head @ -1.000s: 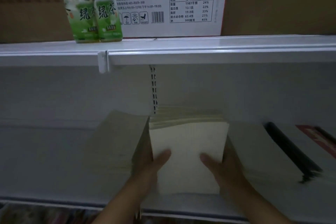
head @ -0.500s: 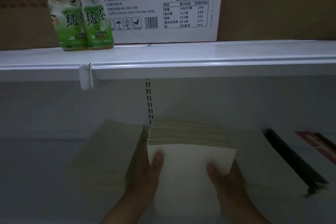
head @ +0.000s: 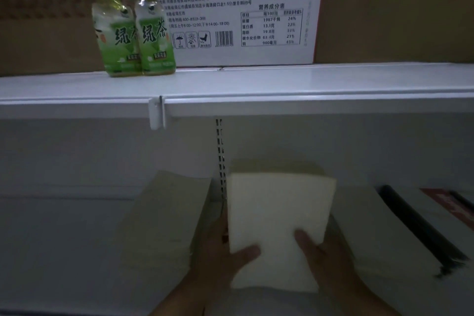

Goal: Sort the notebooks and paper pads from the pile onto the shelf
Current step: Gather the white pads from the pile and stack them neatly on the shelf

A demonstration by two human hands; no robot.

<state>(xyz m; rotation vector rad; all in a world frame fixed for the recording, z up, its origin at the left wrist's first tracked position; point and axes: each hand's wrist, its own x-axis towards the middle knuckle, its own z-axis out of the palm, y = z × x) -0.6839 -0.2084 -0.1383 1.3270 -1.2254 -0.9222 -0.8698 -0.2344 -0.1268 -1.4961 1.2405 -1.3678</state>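
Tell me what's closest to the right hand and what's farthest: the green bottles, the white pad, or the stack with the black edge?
1. White pad: held in the right hand, in the middle.
2. Black-edged stack: just to its right, lower shelf.
3. Green bottles: upper shelf, far left.

Head view: wide-angle, square-on, close in.
Lens sits just above the upper shelf [head: 307, 82], whose front edge runs nearly level across mid-frame; gaze tips forward and down into the lower shelf [head: 64, 251], back panel [head: 102, 156] flat to the lens. Left hand [head: 218, 256] and right hand [head: 331, 264] show near the bottom edge, gripping a paper pad [head: 277, 213] low centre, near the lens.
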